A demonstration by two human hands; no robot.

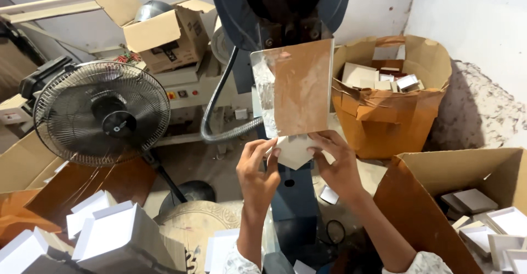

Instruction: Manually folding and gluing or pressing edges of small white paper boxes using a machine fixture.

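A small white cardboard box piece (293,150) is held up between both hands, just under the shiny metal plate (296,87) of a dark blue machine (280,5). My left hand (257,170) pinches its left side with the fingers curled. Gripping its right edge and top is my right hand (335,161). The piece's upper edge meets the bottom of the plate.
A standing fan (101,112) is at the left. Stacks of white box trays (110,235) lie at the lower left. A torn brown carton (390,98) with white pieces stands behind at the right, and another open carton (466,197) with finished trays sits at the lower right. A grey hose (219,115) hangs beside the machine.
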